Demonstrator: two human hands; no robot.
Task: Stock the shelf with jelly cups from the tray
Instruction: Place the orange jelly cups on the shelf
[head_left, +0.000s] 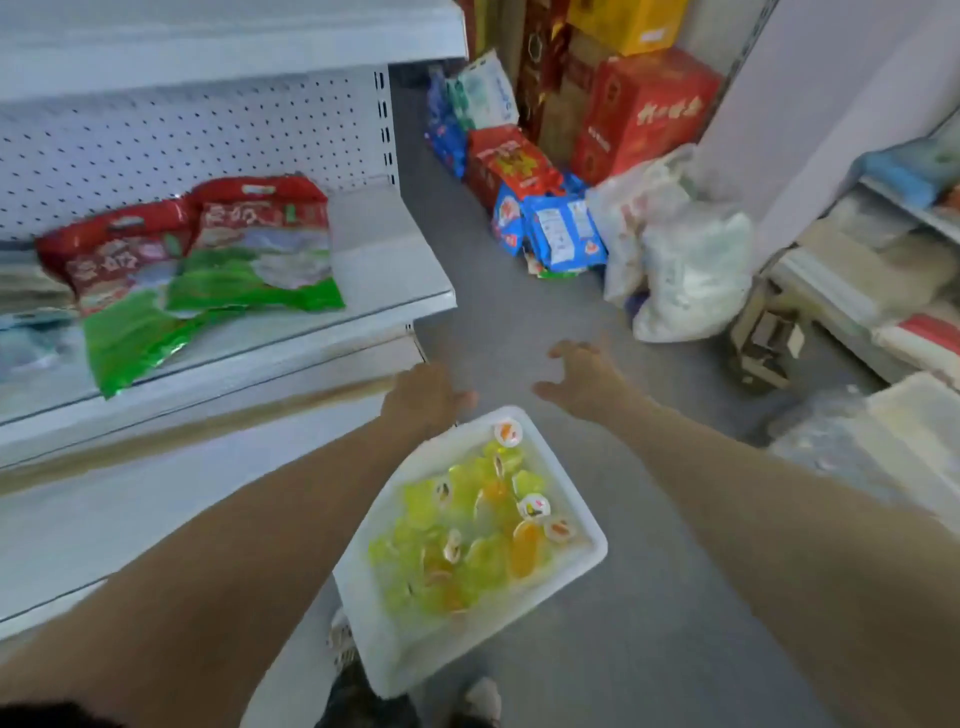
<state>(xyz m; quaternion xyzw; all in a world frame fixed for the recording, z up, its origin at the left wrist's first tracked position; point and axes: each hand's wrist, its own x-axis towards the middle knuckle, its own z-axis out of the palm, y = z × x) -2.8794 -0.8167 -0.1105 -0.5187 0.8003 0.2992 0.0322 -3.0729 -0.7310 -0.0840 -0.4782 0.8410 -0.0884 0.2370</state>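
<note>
The white tray (395, 649) lies on the floor below the shelf (384, 260), filled with yellow and orange jelly cups (467, 535); the right hand (587, 382) hovers beyond it, fingers spread, holding nothing; the left hand (426, 395) shows thumb out, fingers hidden, grip unclear; two red-and-green bags (249, 244) lie on the shelf.
</note>
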